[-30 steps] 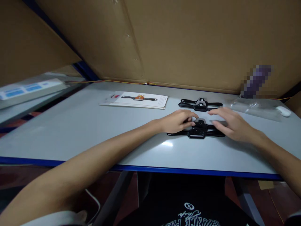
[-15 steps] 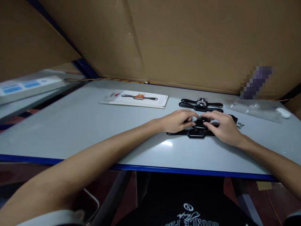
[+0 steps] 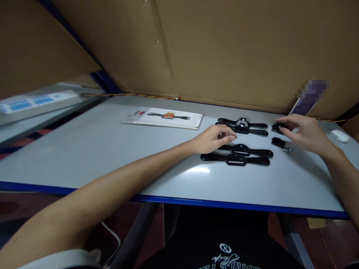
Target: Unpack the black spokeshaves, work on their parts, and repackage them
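Black metal: four slim two-handled spokeshave bodies lie on the table, in two pairs, each with thin tapering handles and a wider middle.
Near pair: the near spokeshave pair lies side by side, just below and right of the left hand.
Far pair: the far spokeshave pair lies further back, between the two hands.
Left hand: loosely curled, fingertips drawn together over the left handle end of the near pair; whether it touches cannot be told.
Right hand: the right hand pinches a small black part between thumb and fingers, low over the table.
Loose pieces: one more small black block with a silvery wing screw beside it lies just below the right hand.
Table: smooth pale grey top, glossy, blue edge.
Card: one flat white packaging card printed with a spokeshave, well left of the tools.
Backdrop: plain brown cardboard wall.
White thing: one small rounded white object at far right.
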The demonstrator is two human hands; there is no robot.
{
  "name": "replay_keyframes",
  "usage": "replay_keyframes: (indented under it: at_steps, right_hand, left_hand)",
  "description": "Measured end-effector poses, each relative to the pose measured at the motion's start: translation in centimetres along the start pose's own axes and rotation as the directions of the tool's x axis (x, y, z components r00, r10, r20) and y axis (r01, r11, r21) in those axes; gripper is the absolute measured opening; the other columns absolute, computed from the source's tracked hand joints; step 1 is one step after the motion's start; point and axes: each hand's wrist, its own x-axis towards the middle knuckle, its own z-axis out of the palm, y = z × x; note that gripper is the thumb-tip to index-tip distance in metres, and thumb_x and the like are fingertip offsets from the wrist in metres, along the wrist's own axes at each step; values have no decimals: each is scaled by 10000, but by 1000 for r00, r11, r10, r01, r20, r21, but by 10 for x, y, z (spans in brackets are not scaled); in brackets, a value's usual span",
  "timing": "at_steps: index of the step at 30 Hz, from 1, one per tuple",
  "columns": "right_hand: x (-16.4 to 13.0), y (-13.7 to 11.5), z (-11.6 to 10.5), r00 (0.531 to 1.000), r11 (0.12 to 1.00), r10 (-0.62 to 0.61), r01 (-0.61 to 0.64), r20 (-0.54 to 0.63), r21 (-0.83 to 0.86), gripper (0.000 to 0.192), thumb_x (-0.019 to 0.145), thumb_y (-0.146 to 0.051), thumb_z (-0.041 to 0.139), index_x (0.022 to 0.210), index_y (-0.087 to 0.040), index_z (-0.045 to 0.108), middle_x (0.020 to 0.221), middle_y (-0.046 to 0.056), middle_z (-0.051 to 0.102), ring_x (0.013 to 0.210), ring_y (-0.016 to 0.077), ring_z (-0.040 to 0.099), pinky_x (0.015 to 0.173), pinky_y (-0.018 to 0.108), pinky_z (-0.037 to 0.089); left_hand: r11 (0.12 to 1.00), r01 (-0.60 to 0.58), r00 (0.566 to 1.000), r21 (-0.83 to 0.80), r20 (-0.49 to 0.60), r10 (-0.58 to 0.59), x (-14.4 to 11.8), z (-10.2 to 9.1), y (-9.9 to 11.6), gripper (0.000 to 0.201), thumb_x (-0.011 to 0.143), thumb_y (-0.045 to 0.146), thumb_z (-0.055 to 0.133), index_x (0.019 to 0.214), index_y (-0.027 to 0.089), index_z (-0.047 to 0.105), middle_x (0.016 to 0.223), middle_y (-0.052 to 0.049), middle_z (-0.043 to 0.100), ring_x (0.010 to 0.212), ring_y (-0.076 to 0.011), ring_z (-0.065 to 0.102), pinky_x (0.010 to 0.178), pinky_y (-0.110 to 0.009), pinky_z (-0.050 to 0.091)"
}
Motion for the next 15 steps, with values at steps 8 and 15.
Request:
replay_keyframes:
  at_steps: [8, 15]
  right_hand:
    - [-1, 8, -3, 964, 994, 70, -91, 257, 68, 414, 898, -485, 603, 1175, -237, 785, 955, 79, 789, 755, 245, 687, 717, 421, 530]
    - [-1, 16, -5, 927, 989, 131, -146, 352, 15, 488, 886, -540, 591, 1225, -246, 785, 945, 68, 802, 775, 241, 710, 719, 400, 530]
  left_hand:
    - [977, -17, 998, 214, -48, 28, -2, -7, -14, 435, 1050, 421, 448, 1239, 156, 736, 1368, -142, 693, 1323, -291, 610, 1173, -522, 447]
    - [952, 34, 995, 303, 74, -60, -3, -7, -15, 541, 1093, 487, 369, 1445, 187, 649, 1587, -137, 561, 1531, -344, 440, 1255, -619, 337]
